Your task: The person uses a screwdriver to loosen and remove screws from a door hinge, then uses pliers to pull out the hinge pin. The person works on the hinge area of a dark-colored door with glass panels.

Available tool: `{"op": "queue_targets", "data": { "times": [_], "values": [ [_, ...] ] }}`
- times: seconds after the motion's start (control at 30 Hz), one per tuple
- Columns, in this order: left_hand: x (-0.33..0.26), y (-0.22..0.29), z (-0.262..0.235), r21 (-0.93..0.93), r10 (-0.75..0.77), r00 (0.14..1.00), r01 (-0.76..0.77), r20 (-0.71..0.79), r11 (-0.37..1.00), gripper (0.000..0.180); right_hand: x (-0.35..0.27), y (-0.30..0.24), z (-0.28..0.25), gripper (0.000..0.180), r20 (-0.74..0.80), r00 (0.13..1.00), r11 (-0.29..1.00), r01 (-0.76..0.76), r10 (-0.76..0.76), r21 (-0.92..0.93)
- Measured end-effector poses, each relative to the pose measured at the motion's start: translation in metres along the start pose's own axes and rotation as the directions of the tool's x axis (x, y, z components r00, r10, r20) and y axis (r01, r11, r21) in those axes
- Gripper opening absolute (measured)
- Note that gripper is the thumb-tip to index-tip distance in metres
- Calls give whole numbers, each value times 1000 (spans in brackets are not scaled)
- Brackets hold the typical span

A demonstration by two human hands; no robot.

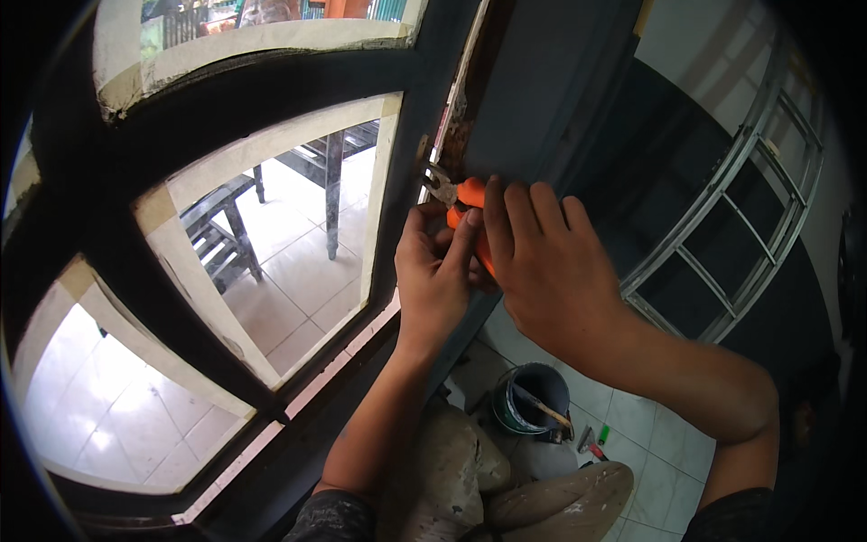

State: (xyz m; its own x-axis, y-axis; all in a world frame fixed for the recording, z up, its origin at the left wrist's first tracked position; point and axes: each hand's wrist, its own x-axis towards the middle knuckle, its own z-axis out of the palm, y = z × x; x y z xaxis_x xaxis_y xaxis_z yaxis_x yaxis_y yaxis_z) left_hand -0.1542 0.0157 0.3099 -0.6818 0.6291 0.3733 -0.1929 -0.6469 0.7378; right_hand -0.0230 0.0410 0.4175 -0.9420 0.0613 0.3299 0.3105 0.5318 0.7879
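A pair of pliers [472, 191] with orange handles points up and left at the edge of a dark-painted window frame [417, 108]. Its metal jaws touch or nearly touch a small metal fitting [422, 154] there; whether they grip it I cannot tell. Around the handles, my right hand [555, 262] is closed, fingers bent over the top. My left hand [432, 275] is closed just below the jaws, its thumb and fingertips against the lower handle. Part of the handles lies hidden behind my fingers.
Pale masking tape [384, 181] borders the glass panes. Below stands a dark bucket [499, 417] holding a brush [544, 406]. A green cylindrical item [604, 434] and a red-handled tool [597, 451] lie on the tiles. A grey metal frame [722, 294] leans at right.
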Motion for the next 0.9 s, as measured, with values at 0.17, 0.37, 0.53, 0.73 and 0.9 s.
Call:
{"op": "queue_targets", "data": {
  "times": [0.17, 0.37, 0.53, 0.73, 0.9],
  "values": [
    [-4, 0, 4, 19, 11, 1000, -11, 18, 1000, 33, 1, 6, 9, 66, 10, 999, 974, -34, 32, 225],
    [-3, 1, 4, -26, 5, 1000, -5, 19, 1000, 38, -2, 6, 15, 66, 3, 998, 934, -61, 64, 352],
    [0, 3, 5, -11, -84, 996, 84, -32, 996, 51, -6, 6, 20, 72, 20, 996, 884, -82, 82, 461],
    [-4, 12, 2, 124, -372, 923, 359, 98, 925, 79, -9, 5, 31, 75, -33, 997, 891, -47, 70, 452],
    [-4, 17, 7, 255, -377, 924, 350, 64, 901, 92, -10, 3, 36, 73, -62, 996, 926, -32, 60, 376]
  ]
}}
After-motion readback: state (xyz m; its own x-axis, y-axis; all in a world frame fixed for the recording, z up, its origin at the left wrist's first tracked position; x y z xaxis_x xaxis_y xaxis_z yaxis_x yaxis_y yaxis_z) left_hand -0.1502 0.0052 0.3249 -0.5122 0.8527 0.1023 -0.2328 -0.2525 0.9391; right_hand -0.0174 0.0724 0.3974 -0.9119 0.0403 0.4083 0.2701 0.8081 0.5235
